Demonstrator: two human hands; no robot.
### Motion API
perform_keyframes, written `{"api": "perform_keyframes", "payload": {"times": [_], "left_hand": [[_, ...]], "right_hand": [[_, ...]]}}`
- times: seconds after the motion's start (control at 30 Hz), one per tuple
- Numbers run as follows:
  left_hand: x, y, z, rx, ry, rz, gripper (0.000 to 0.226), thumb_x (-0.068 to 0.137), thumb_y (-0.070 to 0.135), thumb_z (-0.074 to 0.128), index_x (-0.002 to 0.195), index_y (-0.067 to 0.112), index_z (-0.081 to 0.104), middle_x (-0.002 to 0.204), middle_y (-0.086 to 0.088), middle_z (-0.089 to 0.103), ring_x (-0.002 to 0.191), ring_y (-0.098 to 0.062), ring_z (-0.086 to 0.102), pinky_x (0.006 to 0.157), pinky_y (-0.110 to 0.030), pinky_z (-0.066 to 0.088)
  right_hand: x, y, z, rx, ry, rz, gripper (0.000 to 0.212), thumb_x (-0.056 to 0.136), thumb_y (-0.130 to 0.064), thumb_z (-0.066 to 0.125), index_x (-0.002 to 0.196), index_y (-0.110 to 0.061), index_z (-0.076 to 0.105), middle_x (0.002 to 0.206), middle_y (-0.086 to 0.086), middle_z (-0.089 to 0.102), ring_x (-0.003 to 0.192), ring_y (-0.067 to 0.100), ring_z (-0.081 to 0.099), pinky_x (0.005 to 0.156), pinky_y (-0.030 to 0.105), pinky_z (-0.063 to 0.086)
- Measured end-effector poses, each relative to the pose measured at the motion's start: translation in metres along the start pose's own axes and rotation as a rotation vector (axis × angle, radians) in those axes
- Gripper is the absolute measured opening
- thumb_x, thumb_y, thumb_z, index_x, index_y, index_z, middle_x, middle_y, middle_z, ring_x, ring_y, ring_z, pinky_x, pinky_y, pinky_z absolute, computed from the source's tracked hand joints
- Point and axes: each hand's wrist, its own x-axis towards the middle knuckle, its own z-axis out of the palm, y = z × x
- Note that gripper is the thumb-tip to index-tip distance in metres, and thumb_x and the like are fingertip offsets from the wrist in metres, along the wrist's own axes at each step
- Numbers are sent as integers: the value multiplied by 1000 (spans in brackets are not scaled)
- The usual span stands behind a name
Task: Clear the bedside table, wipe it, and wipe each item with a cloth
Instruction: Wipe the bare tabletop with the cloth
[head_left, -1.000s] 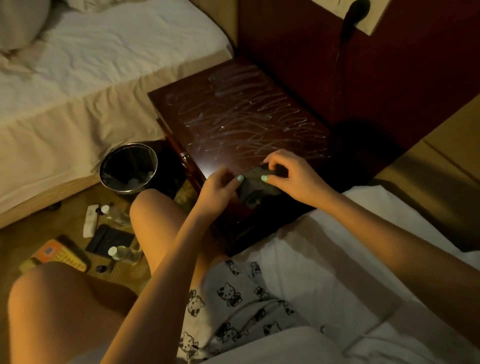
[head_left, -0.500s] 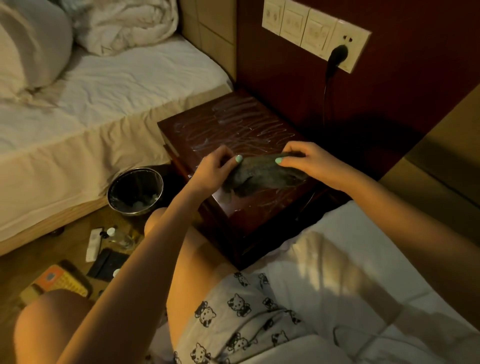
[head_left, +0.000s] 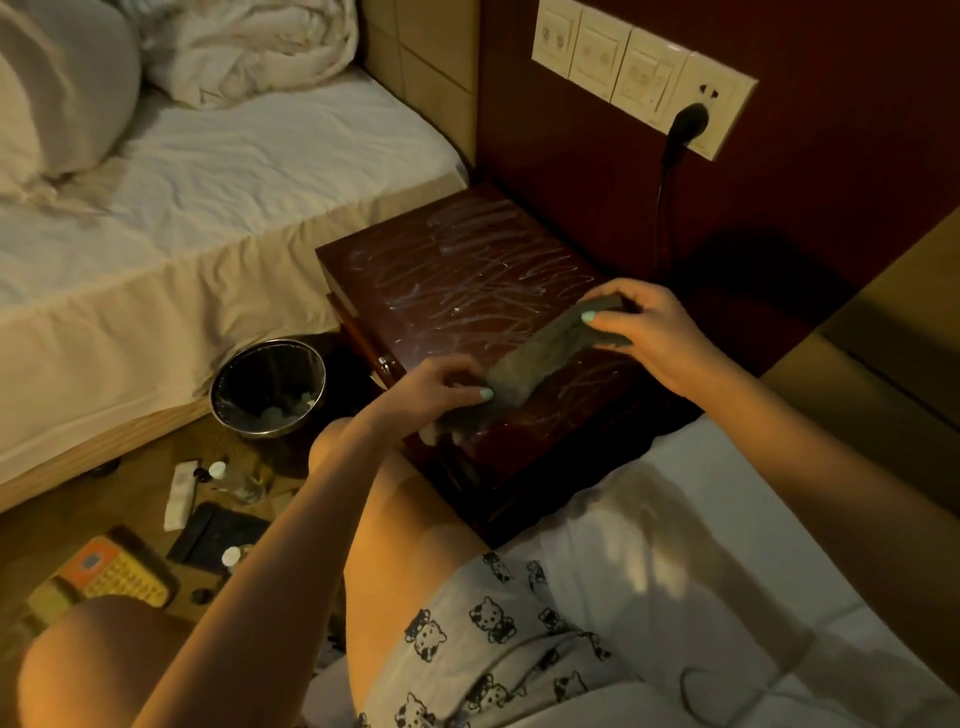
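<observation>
The dark wooden bedside table (head_left: 467, 270) stands between two beds, its bare top streaked with wet wipe marks. A grey cloth (head_left: 540, 358) is stretched out lengthwise just above the table's near half. My left hand (head_left: 436, 392) pinches its lower end near the table's front edge. My right hand (head_left: 649, 332) pinches its upper end over the table's right side. Items lie on the floor to the left: a white remote (head_left: 180, 493), a small bottle (head_left: 234, 480), a black wallet-like case (head_left: 215, 535) and an orange-yellow calculator (head_left: 114, 571).
A metal waste bin (head_left: 267, 387) lined with a black bag stands left of the table. A black plug (head_left: 688, 122) and cable hang from the wall socket behind it. Beds flank both sides; my bare knees are below.
Both hands have drawn apart, pulling the bunched cloth out into a long strip. The camera has tilted up, showing more wall and bed.
</observation>
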Motion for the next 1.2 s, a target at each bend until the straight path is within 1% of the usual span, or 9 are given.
{"api": "perform_keyframes", "payload": {"times": [0.07,0.2,0.37,0.5,0.57,0.7,0.93,1.07,1.2], "left_hand": [[5,4,5,-55,31,-29,8,96,16,57,103,15,60,101,-5,64,92,-19,64,82,-38,54],[19,19,23,-604,280,-72,6,100,14,51,98,10,55,93,-9,62,79,-18,66,79,-40,56],[22,7,52,-1086,190,-238,24,102,8,38,117,0,56,95,-12,66,79,-19,68,67,-29,59],[5,-26,54,-752,383,-278,18,102,11,43,109,10,60,103,-5,65,93,-18,65,80,-33,55],[-3,-41,46,-535,550,-214,23,101,12,47,121,13,57,114,-2,62,102,-16,63,89,-39,55],[-14,-54,45,-112,541,-109,26,99,7,47,123,11,58,109,2,60,79,13,61,68,-7,50],[-9,-79,57,140,632,-65,31,96,9,51,125,14,59,111,-1,57,110,-24,54,95,-45,48],[-1,-82,51,94,762,-92,31,97,10,48,127,11,57,123,-5,56,122,-24,46,104,-42,41],[11,-85,58,296,698,29,29,97,9,50,125,6,57,124,-11,57,126,-26,42,105,-38,38]], "right_hand": [[4,-2,0,-177,102,-114,9,89,-8,64,98,-11,64,95,3,62,93,19,64,83,32,56],[-2,10,0,-391,231,-335,18,87,-13,67,104,-12,62,104,3,59,97,13,58,85,23,48],[-20,59,25,-739,0,-563,21,78,-10,75,97,-5,66,98,9,53,94,21,54,86,29,43],[-27,119,44,-1015,-353,-308,34,88,-36,66,102,-5,70,135,11,48,128,28,41,104,41,37],[-27,129,54,-943,-291,-266,37,95,-36,56,112,-5,67,139,11,47,131,27,40,107,38,35],[-26,149,86,-989,-271,-212,60,101,-38,41,151,-9,24,159,7,18,147,22,11,119,35,11],[-13,172,119,-1192,-350,-363,65,96,-59,25,152,-29,16,160,5,14,148,28,8,120,48,6],[-3,172,130,-1211,-327,-355,60,95,-59,17,151,-37,18,161,-1,10,148,32,0,117,56,-4],[8,171,117,-1186,-318,-325,55,99,-49,13,152,-35,15,162,0,9,148,29,-1,117,55,-4]]}}
